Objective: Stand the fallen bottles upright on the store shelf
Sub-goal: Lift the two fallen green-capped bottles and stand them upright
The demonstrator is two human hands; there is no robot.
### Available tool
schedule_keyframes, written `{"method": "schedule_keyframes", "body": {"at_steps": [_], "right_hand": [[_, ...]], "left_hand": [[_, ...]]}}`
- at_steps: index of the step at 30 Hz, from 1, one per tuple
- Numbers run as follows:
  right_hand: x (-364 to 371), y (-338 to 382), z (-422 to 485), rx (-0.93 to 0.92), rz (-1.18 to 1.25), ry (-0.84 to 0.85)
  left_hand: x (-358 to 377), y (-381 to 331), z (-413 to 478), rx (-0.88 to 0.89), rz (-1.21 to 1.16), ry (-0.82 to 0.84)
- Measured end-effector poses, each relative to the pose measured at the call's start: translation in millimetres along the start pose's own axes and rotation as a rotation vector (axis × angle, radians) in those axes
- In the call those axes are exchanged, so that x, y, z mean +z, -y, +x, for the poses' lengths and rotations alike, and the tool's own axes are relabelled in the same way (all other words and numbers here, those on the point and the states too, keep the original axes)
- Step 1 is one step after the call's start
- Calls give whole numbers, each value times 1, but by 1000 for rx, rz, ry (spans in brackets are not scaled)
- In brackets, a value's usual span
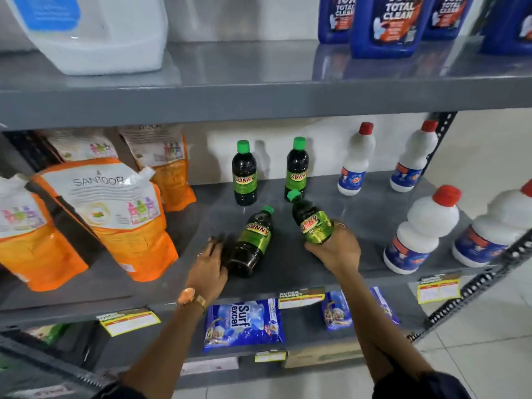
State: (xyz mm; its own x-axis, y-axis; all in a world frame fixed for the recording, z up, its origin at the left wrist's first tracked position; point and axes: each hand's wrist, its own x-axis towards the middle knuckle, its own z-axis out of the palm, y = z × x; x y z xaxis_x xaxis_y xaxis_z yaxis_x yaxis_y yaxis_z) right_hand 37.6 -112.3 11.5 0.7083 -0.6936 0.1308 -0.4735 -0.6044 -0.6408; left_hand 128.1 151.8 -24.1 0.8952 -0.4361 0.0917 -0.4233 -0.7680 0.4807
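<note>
Two dark bottles with green caps and green labels stand upright at the back of the grey middle shelf (pixel 288 269): one on the left (pixel 244 172) and one on the right (pixel 297 165). A third dark bottle (pixel 253 240) lies on the shelf, cap pointing to the back. My left hand (pixel 210 269) touches its base, fingers blurred. My right hand (pixel 335 247) grips the bottom of a fourth dark bottle (pixel 311 218), which is lifted and tilted with its cap toward the back left.
Orange refill pouches (pixel 106 214) stand at the left of the same shelf. White bottles with red caps (pixel 420 228) stand at the right. Blue cleaner jugs (pixel 385 24) and a white jug (pixel 95 33) sit on the shelf above. Blue detergent packets (pixel 244 323) lie below.
</note>
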Motion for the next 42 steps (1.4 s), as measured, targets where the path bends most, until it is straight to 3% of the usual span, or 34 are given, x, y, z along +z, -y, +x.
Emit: {"method": "schedule_keyframes", "body": {"at_steps": [4, 7, 15, 21, 42], "right_hand": [[22, -2, 12, -56, 482, -98], [31, 0, 25, -51, 606, -97], [26, -15, 34, -80, 591, 64], [41, -3, 17, 1, 545, -131], [22, -37, -74, 59, 469, -339]], "left_hand": [[3, 4, 1, 25, -12, -56], [4, 5, 1, 24, -20, -68], [6, 7, 2, 32, 6, -67], [6, 8, 1, 50, 12, -71], [7, 6, -1, 85, -24, -93]]}}
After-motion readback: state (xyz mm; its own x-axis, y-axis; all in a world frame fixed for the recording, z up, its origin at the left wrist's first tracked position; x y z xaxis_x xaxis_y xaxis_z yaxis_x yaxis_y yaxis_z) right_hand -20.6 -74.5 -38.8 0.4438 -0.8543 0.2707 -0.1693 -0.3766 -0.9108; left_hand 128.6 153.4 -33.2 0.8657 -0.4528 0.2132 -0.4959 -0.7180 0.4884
